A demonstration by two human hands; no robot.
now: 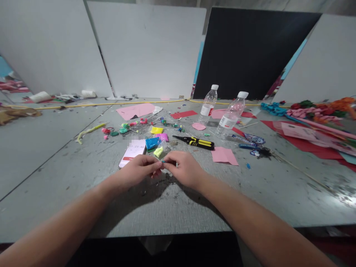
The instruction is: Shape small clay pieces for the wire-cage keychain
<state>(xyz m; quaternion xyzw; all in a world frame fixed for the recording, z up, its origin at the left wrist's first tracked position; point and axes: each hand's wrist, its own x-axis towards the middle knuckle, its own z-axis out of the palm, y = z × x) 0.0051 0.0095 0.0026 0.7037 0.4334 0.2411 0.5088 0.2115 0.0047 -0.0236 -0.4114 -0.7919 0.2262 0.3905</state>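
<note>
My left hand (139,168) and my right hand (185,168) meet above the near part of the grey table, fingertips pinched together. Between them shows a tiny blue-green piece (163,161), mostly covered by the fingers; its kind is too small to make out. Just beyond the fingertips lie a light yellow packet (158,151), a blue packet (152,143), a magenta packet (162,137) and a yellow packet (157,130). A phone (135,150) with its screen lit lies partly behind my left hand. Pliers with yellow-and-black handles (201,143) rest beyond my right hand.
Two clear plastic bottles (207,107) with white caps stand at the back right. Small coloured pieces on thin wires (125,128) lie at the back left. Pink paper (224,155), blue-handled pliers (247,146) and a long thin stick (303,172) lie to the right. White and black boards (256,52) stand behind.
</note>
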